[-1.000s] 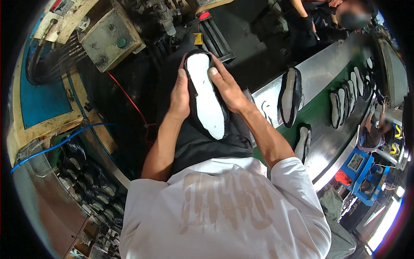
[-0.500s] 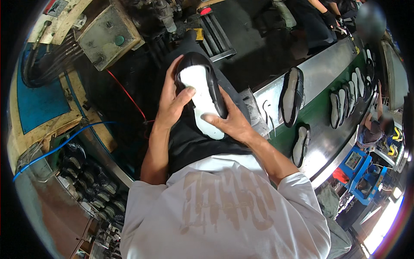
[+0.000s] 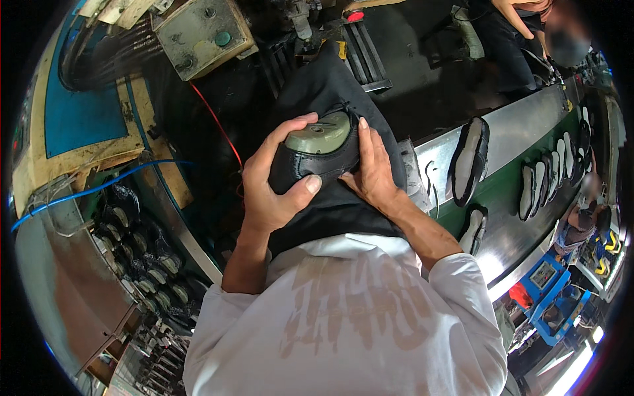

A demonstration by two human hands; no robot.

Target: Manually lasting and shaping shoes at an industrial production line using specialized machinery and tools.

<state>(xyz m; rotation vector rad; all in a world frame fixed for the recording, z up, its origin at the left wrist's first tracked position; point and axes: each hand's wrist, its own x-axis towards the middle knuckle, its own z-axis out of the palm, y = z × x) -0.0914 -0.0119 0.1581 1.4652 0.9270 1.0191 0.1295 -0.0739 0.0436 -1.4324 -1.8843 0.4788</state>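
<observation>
A black shoe upper (image 3: 333, 166) sits over a grey-green shoe last (image 3: 322, 135), whose rounded top shows through the upper's opening. My left hand (image 3: 281, 179) grips the left side, its fingers at the last's upper edge and its thumb on the black upper. Against the right side, my right hand (image 3: 378, 165) holds the upper with its fingers along the edge and its thumb low down. The sole is turned away from view. Shoe and hands are above my dark-clothed lap.
On the right, a metal-edged conveyor (image 3: 512, 129) carries several black shoes with pale undersides; one shoe (image 3: 470, 160) lies nearest. A rack of lasted shoes (image 3: 142, 264) stands at lower left. A control box (image 3: 203, 38) with a green button is at upper left. Another person (image 3: 522, 16) works at upper right.
The shoe has been turned over: its white sole faced up before, and now the last's top does. Both hands have shifted their grip around it, and the whole view has swung slightly.
</observation>
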